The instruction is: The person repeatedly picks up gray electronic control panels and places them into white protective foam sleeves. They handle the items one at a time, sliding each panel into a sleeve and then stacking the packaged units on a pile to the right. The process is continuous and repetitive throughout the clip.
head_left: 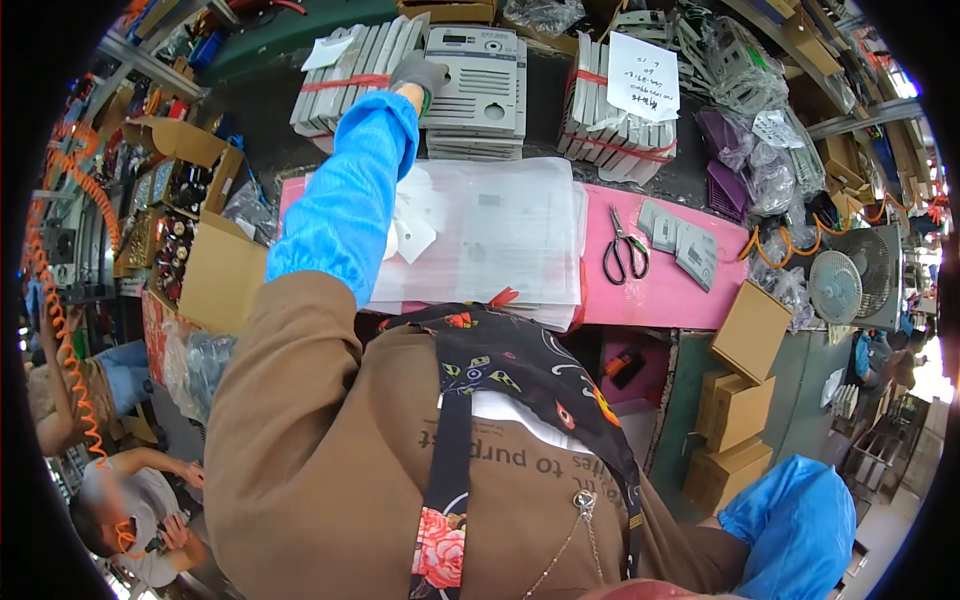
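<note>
My left hand (422, 78), in a grey glove with bare fingertips, reaches to the far side of the bench. Its fingers are bent over the left edge of a stack of light grey plastic panels (490, 85), closed on the top panel's edge. That panel has a small display window and a round hole. Left of the hand stands a bundle of similar panels (365, 70) tied with red string. A blue sleeve cover (345, 190) runs up my left forearm. At the lower right hangs my right arm's blue sleeve (790, 530); the right hand itself does not show.
Translucent plastic sheets (500, 225) lie on the pink mat (700, 295) before me. Black-handled scissors (624, 250) and small grey plates (685, 245) are to their right. Another tied bundle (610, 130) stands behind. Cardboard boxes (735, 430) and a fan (850, 280) are at the right.
</note>
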Motion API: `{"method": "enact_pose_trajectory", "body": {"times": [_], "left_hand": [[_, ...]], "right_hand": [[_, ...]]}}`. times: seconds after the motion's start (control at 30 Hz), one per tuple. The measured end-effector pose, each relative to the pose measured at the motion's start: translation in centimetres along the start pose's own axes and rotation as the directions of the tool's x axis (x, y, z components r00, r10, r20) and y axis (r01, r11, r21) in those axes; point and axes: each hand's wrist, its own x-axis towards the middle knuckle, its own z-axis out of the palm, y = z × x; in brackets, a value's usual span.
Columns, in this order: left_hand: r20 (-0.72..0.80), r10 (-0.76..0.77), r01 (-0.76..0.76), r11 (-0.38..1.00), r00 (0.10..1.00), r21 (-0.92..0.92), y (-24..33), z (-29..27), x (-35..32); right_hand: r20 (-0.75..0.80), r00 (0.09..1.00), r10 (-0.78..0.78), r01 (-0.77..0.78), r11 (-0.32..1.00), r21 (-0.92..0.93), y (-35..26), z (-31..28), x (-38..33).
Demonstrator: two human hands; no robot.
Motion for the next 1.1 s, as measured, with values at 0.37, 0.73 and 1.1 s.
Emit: {"method": "enact_pose_trajectory", "body": {"times": [0.37,0.73,1.1], "left_hand": [[-0.074,0.527,-0.492,0.828,0.847,0.268,3.7,-2.0,-16.2],[0.376,0.746,-0.825,0.555,0.550,0.104,4.7,8.1,-29.9],[-0.500,0.202,-0.342,0.917,0.842,-0.206,-9.9,-2.2,-26.0]], "right_hand": [[-0.147,0.989,-0.008,0.021,0.996,0.084,1.4,0.0,-3.2],[0.127,-0.047,0.991,-0.940,-0.087,0.330,-1.6,20.3,-18.0],[0.302,0.138,0.943,-0.975,0.076,0.207,-4.1,32.9,-22.4]]}}
